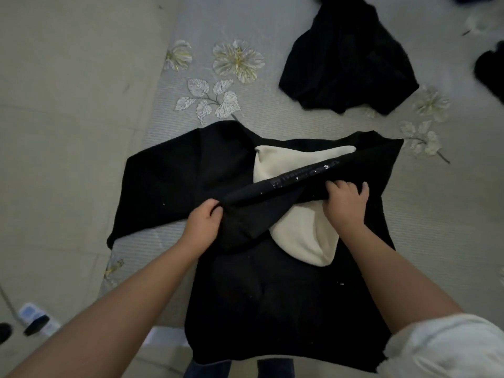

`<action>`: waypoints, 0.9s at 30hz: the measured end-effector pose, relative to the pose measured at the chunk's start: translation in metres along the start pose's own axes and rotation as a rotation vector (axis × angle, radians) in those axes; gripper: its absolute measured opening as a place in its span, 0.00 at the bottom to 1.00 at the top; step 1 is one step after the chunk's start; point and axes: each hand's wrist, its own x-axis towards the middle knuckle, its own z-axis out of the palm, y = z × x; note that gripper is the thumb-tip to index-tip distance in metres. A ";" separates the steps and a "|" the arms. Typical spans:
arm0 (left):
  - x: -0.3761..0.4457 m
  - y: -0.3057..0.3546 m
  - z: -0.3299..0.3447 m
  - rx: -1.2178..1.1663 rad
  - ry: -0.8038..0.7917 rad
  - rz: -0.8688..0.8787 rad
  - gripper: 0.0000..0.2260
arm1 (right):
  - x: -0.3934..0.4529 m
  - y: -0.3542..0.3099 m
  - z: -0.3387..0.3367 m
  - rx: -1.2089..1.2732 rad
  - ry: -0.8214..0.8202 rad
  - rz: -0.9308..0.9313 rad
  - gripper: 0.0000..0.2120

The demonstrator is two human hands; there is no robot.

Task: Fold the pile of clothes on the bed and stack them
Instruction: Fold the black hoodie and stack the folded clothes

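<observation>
A black hooded top (pixel 272 296) lies spread on the bed, its cream-lined hood (pixel 300 238) showing in the middle. One sleeve (pixel 169 181) stretches out to the left. The other sleeve (pixel 300 177), with white lettering, is folded across the chest. My left hand (pixel 203 222) pinches that sleeve's cuff end at the left. My right hand (pixel 345 201) grips the same sleeve near the shoulder at the right. A second black garment (pixel 349 64) lies crumpled further back on the bed.
The bed cover (pixel 218 77) is pale grey with flower embroidery. More dark clothing (pixel 491 72) sits at the right edge. The tiled floor (pixel 68 105) runs along the left, with a white power strip (pixel 35 317) near the bottom left corner.
</observation>
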 end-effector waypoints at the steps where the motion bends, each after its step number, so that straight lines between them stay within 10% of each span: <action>1: 0.007 0.005 -0.010 -0.139 -0.031 -0.040 0.08 | 0.005 0.000 -0.002 0.008 0.014 -0.011 0.14; 9: 0.072 0.043 -0.053 -0.186 -0.025 -0.087 0.08 | -0.058 0.022 -0.010 0.174 0.461 -0.225 0.10; 15: 0.067 0.011 -0.057 0.319 0.152 -0.084 0.16 | -0.068 -0.003 0.033 0.114 -0.376 -0.132 0.33; 24: 0.005 -0.079 -0.084 0.121 0.286 -0.548 0.13 | -0.047 -0.074 0.038 0.056 -0.224 -0.228 0.38; 27: 0.005 -0.089 -0.086 -0.503 0.353 -0.785 0.11 | -0.045 -0.114 0.035 0.013 -0.088 -0.449 0.43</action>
